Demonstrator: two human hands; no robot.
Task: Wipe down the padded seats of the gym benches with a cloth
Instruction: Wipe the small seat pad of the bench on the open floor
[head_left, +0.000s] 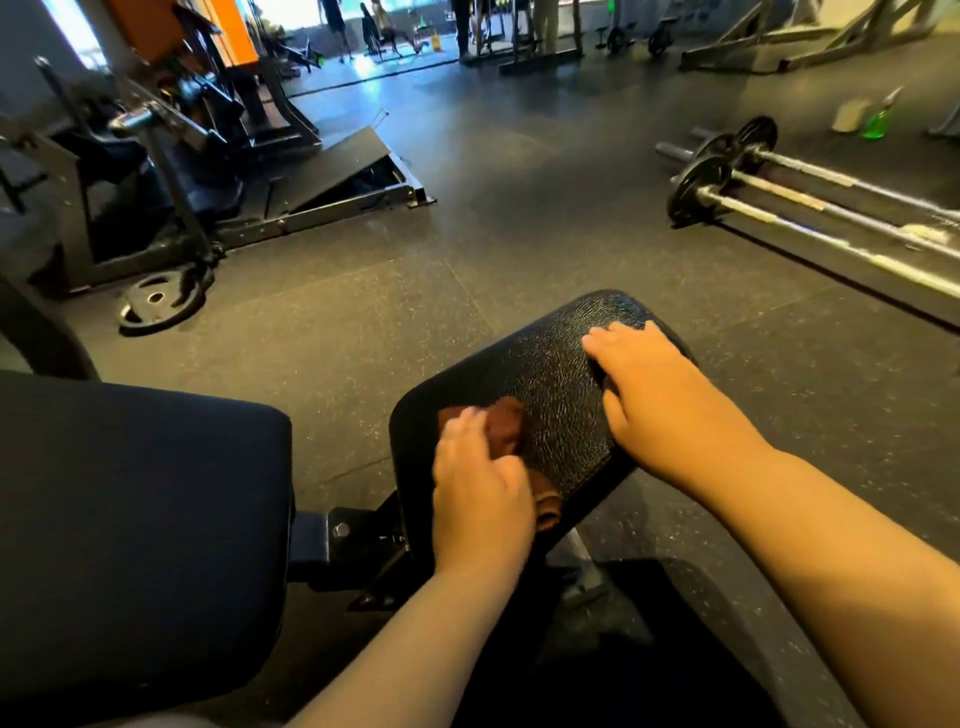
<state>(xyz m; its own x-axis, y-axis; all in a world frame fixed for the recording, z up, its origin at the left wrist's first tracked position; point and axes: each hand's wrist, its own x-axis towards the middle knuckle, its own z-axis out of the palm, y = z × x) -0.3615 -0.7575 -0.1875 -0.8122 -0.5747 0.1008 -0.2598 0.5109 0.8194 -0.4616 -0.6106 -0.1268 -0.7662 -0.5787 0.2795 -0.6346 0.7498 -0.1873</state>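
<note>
A black padded bench seat (550, 374) with a cracked, shiny surface slants up in the middle of the view. My left hand (480, 488) grips a brown cloth (506, 423) and presses it onto the near left part of this pad. My right hand (644, 379) lies flat on the pad's right side, fingers straight and pointing towards the far edge. A larger dark padded seat (140, 519) fills the lower left, joined to the small pad by a black metal bracket (358, 540).
Barbells with black plates (722, 171) lie on the floor at the right. A weight plate (158, 301) leans by a black machine frame (156, 197) at the left. A green spray bottle (878, 122) stands far right. Dark rubber flooring (493, 208) stretches ahead; people stand far off.
</note>
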